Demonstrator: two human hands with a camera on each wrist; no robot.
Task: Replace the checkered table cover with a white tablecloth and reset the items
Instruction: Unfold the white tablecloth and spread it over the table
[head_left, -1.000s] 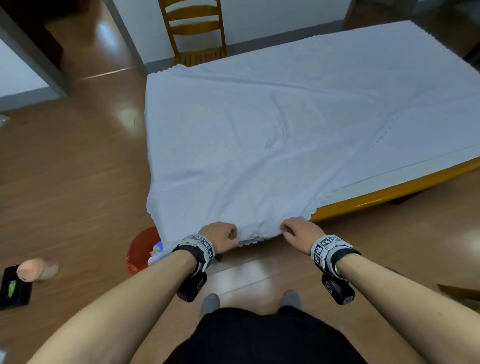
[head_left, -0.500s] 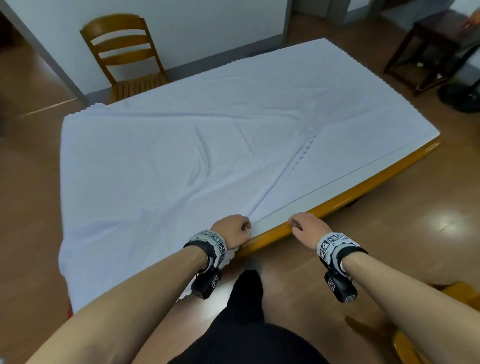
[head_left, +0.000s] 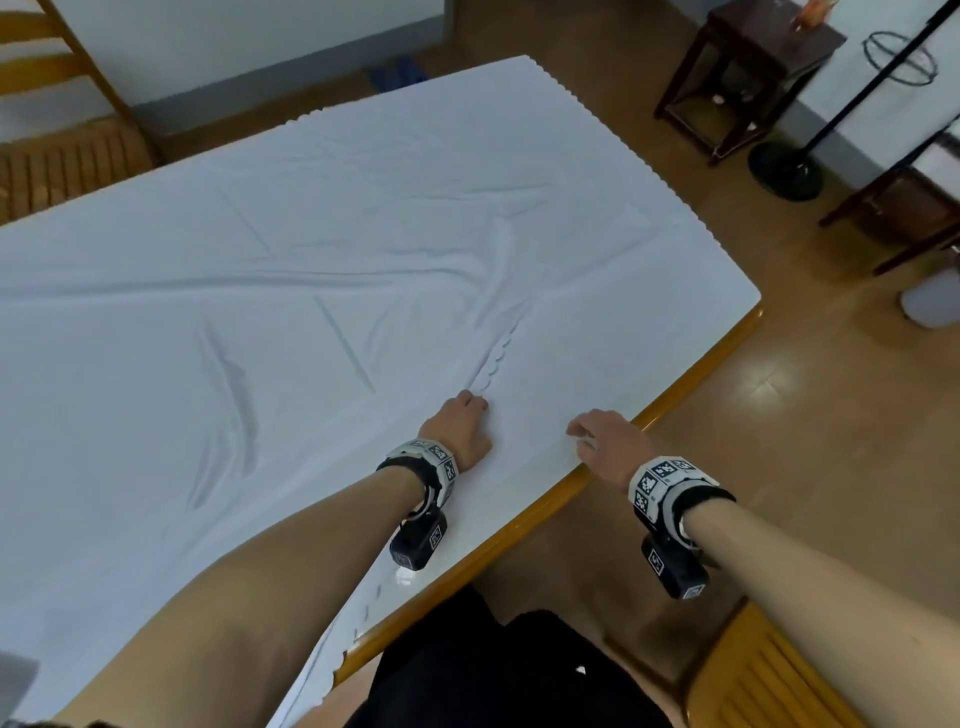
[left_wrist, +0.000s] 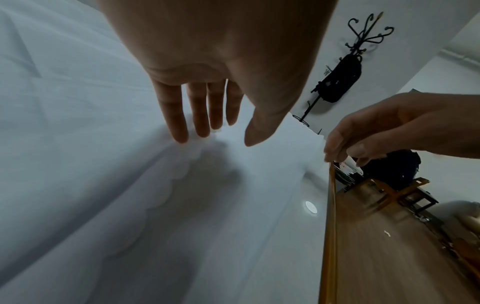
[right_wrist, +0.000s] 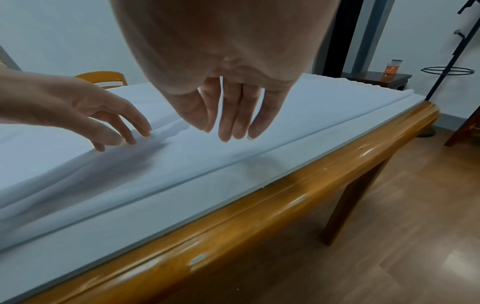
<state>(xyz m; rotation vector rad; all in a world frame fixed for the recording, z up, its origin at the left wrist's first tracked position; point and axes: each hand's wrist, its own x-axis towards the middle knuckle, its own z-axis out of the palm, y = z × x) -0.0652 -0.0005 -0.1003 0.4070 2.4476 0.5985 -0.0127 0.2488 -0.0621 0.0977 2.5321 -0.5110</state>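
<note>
Home dining room: wooden table (head_left: 691, 374), chair (head_left: 62, 156) (coat stand (left_wrist: 345, 61) nearby).

tablecloth (head_left: 260, 312): white matt cloth, creasing, scalloped hem | table (right_wrist: 259, 222) rim: glossy varnished orange wood, catching highlights | floor (head_left: 779, 415) at right: smooth wood-look boards, shining | chair (head_left: 57, 156) upper left: slatted wood
</note>
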